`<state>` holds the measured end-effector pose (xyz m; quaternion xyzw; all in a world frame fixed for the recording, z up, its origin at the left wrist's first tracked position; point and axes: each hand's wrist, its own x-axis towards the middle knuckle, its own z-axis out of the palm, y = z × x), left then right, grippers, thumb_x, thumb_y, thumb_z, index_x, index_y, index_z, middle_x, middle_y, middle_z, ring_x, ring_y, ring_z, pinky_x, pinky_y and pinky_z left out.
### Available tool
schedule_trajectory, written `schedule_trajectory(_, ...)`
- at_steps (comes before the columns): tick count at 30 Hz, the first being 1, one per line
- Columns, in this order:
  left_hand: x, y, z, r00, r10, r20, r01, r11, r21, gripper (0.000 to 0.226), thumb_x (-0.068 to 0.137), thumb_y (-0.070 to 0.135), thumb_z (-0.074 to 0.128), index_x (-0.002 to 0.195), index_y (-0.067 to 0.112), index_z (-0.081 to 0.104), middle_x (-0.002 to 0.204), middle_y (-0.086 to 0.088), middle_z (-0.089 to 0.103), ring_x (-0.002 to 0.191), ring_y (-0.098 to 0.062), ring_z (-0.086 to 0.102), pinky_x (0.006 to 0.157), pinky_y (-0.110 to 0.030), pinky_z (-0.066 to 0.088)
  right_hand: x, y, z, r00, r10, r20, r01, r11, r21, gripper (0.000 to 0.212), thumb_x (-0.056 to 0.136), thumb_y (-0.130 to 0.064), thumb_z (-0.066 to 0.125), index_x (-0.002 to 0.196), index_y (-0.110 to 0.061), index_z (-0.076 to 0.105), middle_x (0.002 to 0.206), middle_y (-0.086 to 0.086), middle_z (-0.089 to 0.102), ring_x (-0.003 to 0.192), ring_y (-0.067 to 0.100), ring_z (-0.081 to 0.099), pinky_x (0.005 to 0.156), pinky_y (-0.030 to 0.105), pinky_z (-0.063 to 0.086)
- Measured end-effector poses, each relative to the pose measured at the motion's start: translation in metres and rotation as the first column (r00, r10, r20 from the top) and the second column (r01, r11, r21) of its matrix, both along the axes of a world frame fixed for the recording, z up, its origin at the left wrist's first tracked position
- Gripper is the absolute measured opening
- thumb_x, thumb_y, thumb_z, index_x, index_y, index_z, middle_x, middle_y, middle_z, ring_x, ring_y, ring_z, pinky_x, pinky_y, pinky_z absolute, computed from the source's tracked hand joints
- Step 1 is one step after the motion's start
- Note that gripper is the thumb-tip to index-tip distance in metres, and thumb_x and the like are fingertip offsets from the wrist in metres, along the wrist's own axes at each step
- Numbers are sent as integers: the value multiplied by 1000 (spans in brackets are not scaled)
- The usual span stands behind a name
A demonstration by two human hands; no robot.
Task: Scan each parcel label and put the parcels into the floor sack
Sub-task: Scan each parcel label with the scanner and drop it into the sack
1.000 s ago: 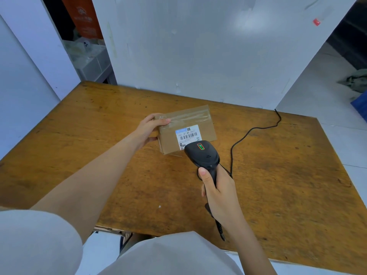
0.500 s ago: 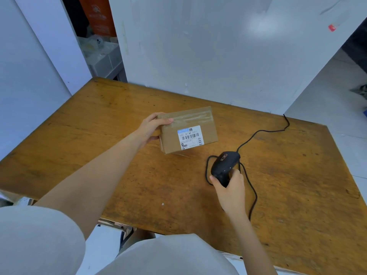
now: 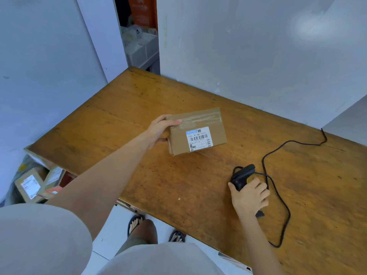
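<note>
Your left hand (image 3: 159,129) grips the parcel (image 3: 196,132) by its left end, thumb on the taped top and fingers curled beneath, holding it tilted just above the table (image 3: 123,108), label (image 3: 198,138) facing you. Your right hand (image 3: 250,195) lies on the scanner (image 3: 241,176), fingers loosely curled over its handle as it rests on the wood. The floor sack (image 3: 17,181) sits below the table's left corner, other parcels (image 3: 29,185) visible inside. A one-ended grip may let the box pivot and slip. The cable (image 3: 278,197) loops beside your right wrist and could snag. Clear tabletop leads left; mind the corner edge.
</note>
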<state>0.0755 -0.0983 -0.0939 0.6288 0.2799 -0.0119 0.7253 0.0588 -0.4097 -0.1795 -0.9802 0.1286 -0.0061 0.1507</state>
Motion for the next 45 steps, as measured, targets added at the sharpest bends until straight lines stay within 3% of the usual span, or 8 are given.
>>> schedule_trajectory(4, -6, 8, 0, 998, 59, 4, -59, 997, -43, 31, 74, 37, 77, 99, 28, 62, 104, 4, 66, 97, -18, 60, 74, -36, 51, -14, 34, 25, 954, 194, 228, -240, 951, 193, 67, 86, -42, 63, 137, -7, 38, 134, 21, 41, 123, 39, 37, 99, 54, 36)
schedule_trajectory(9, -36, 25, 5, 993, 120, 4, -118, 982, -150, 53, 68, 45, 78, 114, 26, 60, 110, 3, 61, 100, -22, 58, 83, -43, 54, -31, 121, 56, 887, 419, 194, -431, 603, 672, 67, 95, -52, 39, 151, -24, 17, 157, -2, 22, 143, 12, 21, 112, 28, 18)
schedule_trajectory(20, -251, 163, 14, 859, 508, -65, -512, 846, -149, 40, 73, 50, 76, 100, 29, 54, 110, -2, 67, 95, -22, 69, 84, -45, 57, -159, 321, 88, 602, 763, 237, -599, 235, 766, 96, 84, -47, 66, 153, -31, 1, 158, -11, 19, 143, 5, 21, 114, 24, 19)
schedule_trajectory(24, -354, 212, 11, 800, 586, -130, -599, 793, -111, 61, 62, 63, 73, 112, 34, 53, 113, -2, 66, 100, -24, 67, 82, -44, 59, -230, 390, 88, 450, 865, 223, -587, 98, 804, 103, 81, -34, 75, 153, -29, 2, 155, -12, 27, 138, 0, 29, 104, 5, 27)
schedule_trajectory(27, -411, 240, 6, 729, 653, -207, -678, 731, -81, 75, 69, 65, 69, 133, 32, 45, 116, 2, 60, 100, -19, 62, 64, -34, 59, -275, 432, 82, 337, 918, 210, -570, 21, 821, 102, 81, -27, 75, 153, -27, 3, 155, -8, 30, 140, 6, 32, 115, 30, 31)
schedule_trajectory(32, -469, 283, -19, 679, 653, -335, -709, 701, -73, 58, 79, 65, 62, 123, 29, 49, 117, 1, 53, 105, -26, 59, 77, -40, 58, -319, 485, 63, 223, 963, 152, -584, 8, 812, 99, 83, -30, 73, 153, -27, 3, 155, -11, 28, 139, 5, 31, 111, 17, 31)
schedule_trajectory(39, -467, 381, -55, 687, 600, -409, -686, 722, -94, 47, 83, 61, 60, 116, 30, 51, 116, 0, 52, 94, -23, 65, 74, -39, 59, -312, 584, 19, 244, 970, 12, -591, 139, 795, 92, 87, -32, 67, 154, -20, 6, 157, 0, 27, 142, 16, 30, 115, 40, 30)
schedule_trajectory(45, -424, 460, -82, 698, 482, -529, -607, 791, -81, 55, 90, 58, 52, 136, 30, 41, 125, -2, 48, 103, -29, 64, 84, -41, 57, -283, 661, -21, 352, 920, -172, -567, 356, 742, 86, 87, -33, 67, 153, -21, 14, 148, 0, 44, 130, 14, 45, 92, 6, 35)
